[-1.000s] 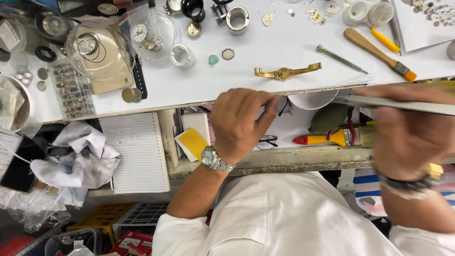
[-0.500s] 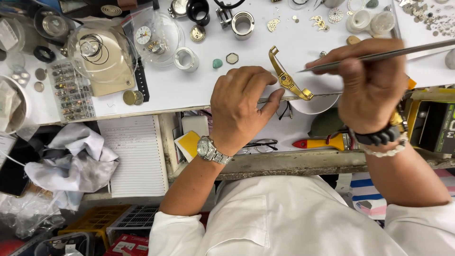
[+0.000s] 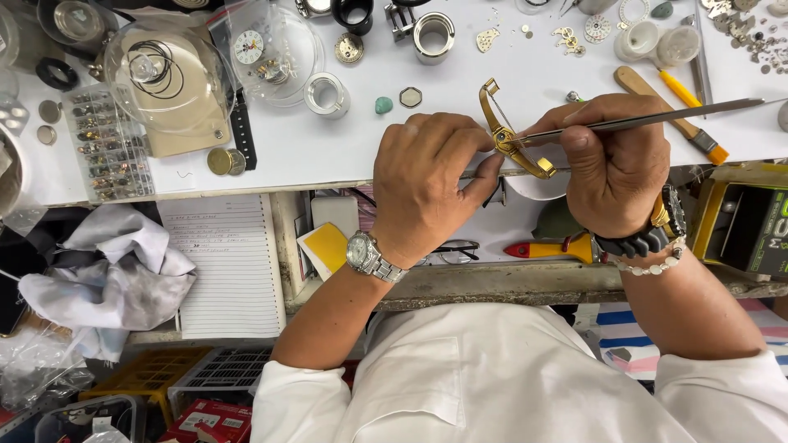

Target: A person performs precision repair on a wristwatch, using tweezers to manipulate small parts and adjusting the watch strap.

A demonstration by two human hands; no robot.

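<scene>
My left hand (image 3: 427,180) pinches a gold watch case with its bracelet (image 3: 509,135) just above the front edge of the white workbench (image 3: 328,156). My right hand (image 3: 616,164) grips long metal tweezers (image 3: 657,119), whose tips touch the middle of the gold watch. A silver wristwatch (image 3: 365,254) sits on my left wrist. My right wrist carries a dark watch and a bead bracelet (image 3: 648,267).
A parts organiser (image 3: 107,148), clear domes over watch parts (image 3: 164,74), metal rings (image 3: 433,37), a brush with an orange ferrule (image 3: 665,102) and loose small parts lie on the bench. Below it are a lined notepad (image 3: 226,262), a grey cloth (image 3: 107,279) and a red-yellow tool (image 3: 550,248).
The gold watch was lifted off the bench by my hands. My right hand swung the tweezers left onto it, and both hands now meet at the bench edge.
</scene>
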